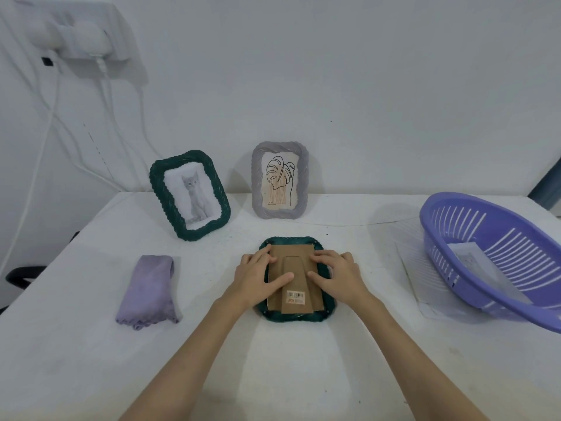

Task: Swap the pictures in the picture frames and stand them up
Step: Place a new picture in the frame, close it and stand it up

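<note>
A dark green frame (296, 314) lies face down on the white table in front of me, its brown cardboard back (296, 270) with a folded stand and barcode sticker facing up. My left hand (258, 275) rests flat on the back's left side, and my right hand (337, 273) on its right side, fingers spread and pressing on the cardboard. A second green frame (189, 194) with a grey kitten picture stands tilted at the back left. A grey frame (280, 180) with a leaf drawing stands upright against the wall.
A folded lilac cloth (150, 291) lies left of the face-down frame. A purple slotted basket (498, 256) sits tilted at the right, with a paper picture (469, 256) inside and white sheets (416, 268) beneath it. Cables (54, 117) hang down the wall at left.
</note>
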Available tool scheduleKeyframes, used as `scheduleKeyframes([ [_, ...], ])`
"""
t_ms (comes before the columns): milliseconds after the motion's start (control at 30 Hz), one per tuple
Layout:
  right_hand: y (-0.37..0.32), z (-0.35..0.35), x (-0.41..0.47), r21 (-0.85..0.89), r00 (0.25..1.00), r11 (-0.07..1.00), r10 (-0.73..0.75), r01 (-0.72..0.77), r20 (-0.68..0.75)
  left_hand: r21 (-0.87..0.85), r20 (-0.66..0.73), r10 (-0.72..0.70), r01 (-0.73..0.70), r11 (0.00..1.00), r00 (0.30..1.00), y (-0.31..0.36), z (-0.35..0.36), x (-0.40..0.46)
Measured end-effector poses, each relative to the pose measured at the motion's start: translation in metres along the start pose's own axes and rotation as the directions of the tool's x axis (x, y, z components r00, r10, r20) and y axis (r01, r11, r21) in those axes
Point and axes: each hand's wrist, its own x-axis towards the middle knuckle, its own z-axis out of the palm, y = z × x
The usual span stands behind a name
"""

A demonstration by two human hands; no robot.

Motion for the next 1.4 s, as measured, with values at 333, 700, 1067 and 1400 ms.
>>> scheduleKeyframes([
  [333, -0.004, -0.008, 0.039, 0.164, 0.997, 0.984, 0.069, -0.064, -0.022, 0.174, 0.023, 0.029, -0.033, 0.984, 0.999, 0.004, 0.004, 0.003],
  [700, 0.003, -0.028, 0.069, 0.078, 0.972, 0.995, 0.044, -0.063, 0.232, 0.198, 0.056, 0.027, -0.038, 0.979, 0.998, 0.002, 0.007, 0.006],
  [1067, -0.001, -0.038, 0.083, -0.010, 0.933, 1.000, 0.021, -0.019, 0.359, 0.329, 0.036, 0.034, -0.044, 0.943, 0.999, 0.009, -0.002, 0.014],
  [1400, 0.008, -0.034, 0.088, 0.071, 0.958, 0.997, -0.033, 0.013, 0.285, 0.220, 0.009, 0.050, -0.051, 0.974, 0.999, 0.001, 0.007, 0.016],
])
